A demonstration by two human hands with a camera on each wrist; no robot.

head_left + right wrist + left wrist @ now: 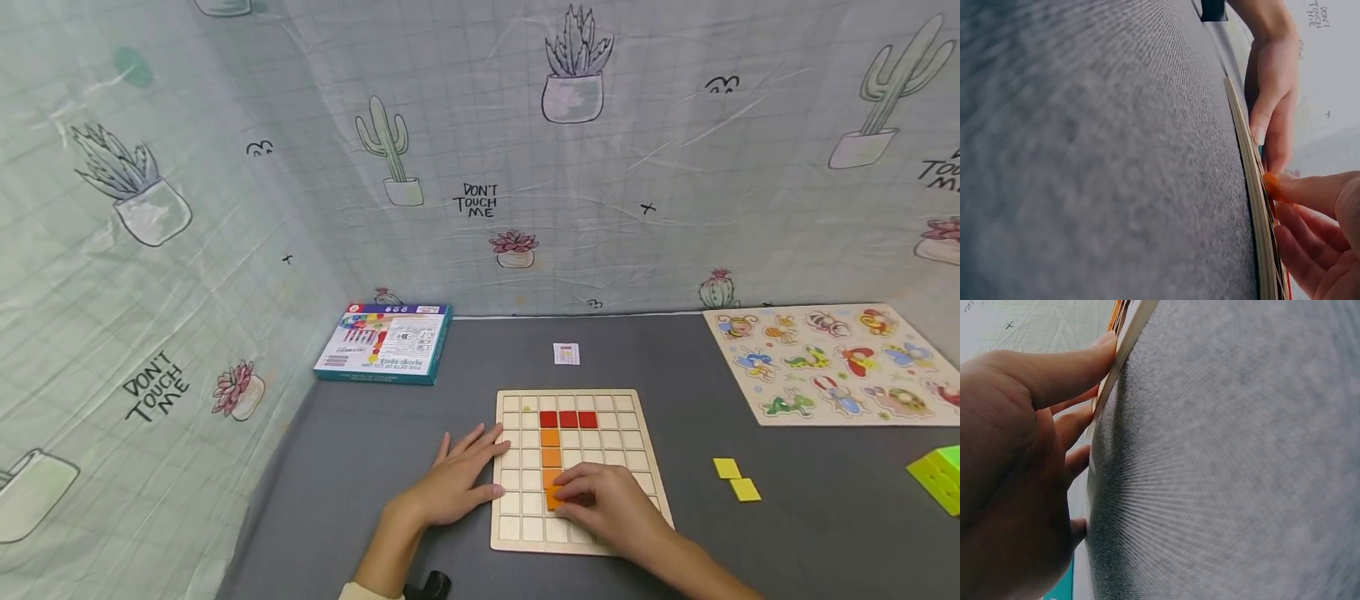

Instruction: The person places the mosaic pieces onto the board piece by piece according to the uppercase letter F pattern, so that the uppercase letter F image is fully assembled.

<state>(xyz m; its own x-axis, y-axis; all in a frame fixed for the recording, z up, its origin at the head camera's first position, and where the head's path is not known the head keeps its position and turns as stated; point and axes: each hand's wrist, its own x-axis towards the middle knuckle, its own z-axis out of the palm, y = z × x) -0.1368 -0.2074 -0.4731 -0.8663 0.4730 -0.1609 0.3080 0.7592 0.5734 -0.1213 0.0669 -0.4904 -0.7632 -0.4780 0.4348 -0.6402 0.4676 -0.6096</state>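
Note:
A wooden grid board (607, 537) lies flat on the grey table. Three red square tiles (568, 419) form a row near its top, and orange square tiles (551, 457) run down one column beneath the leftmost red one. My right hand (618, 504) pinches an orange tile (552, 498) between thumb and fingers at the column's lower end; the right wrist view shows this orange tile (1270, 185) tilted at the board's surface. The left hand (457, 483) rests with fingers spread on the board's left edge. In the left wrist view its thumb (1079, 372) touches the board's rim.
Two yellow tiles (737, 480) lie right of the board. A small printed card (566, 354) is behind it, a flat box (382, 343) back left. An insect puzzle board (840, 358) lies back right, near a yellow-green block (937, 479). A patterned cloth (450, 150) hangs behind.

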